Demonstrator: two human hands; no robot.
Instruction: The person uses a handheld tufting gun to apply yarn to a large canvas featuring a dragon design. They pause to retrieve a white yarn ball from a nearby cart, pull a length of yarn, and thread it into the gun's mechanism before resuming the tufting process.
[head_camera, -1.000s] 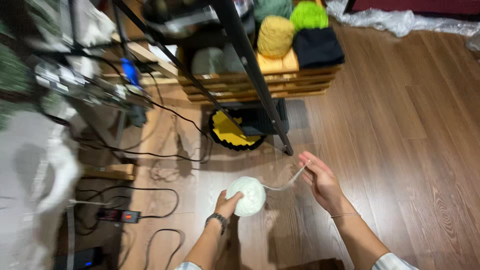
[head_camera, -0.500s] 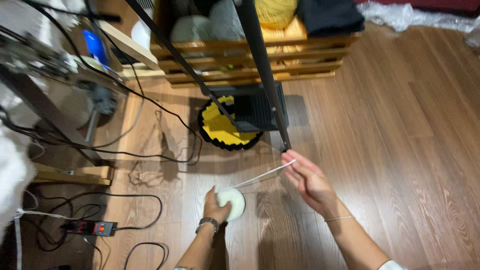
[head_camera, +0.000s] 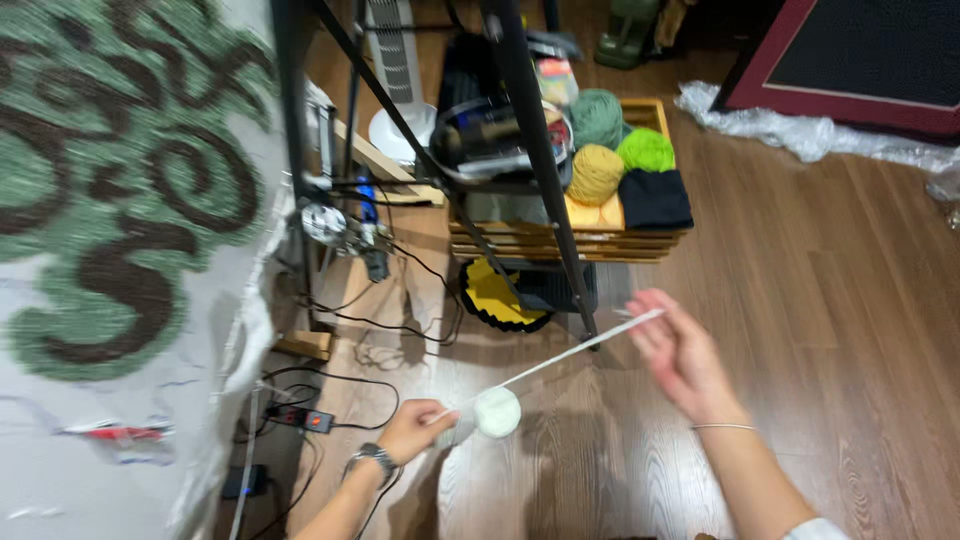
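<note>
Here our left hand (head_camera: 412, 428) grips the white yarn ball (head_camera: 492, 412), while our right hand (head_camera: 680, 352) pinches its strand (head_camera: 570, 355) taut above the floor (head_camera: 850, 300).

A warm brown wood-plank floor (head_camera: 850, 300) runs across the room. On it stands a slatted wooden crate (head_camera: 570, 240) heaped with green, mustard and dark balls of yarn. A black metal frame (head_camera: 535, 150) slants in front of the crate. Left of the crate hangs a white cloth with green and brown tufted swirls (head_camera: 110, 180); below it, black cables and a power strip (head_camera: 300, 415). Behind the crate to the right lie crumpled clear plastic sheeting (head_camera: 800, 130) and a dark mat with a red border (head_camera: 850, 60).
</note>
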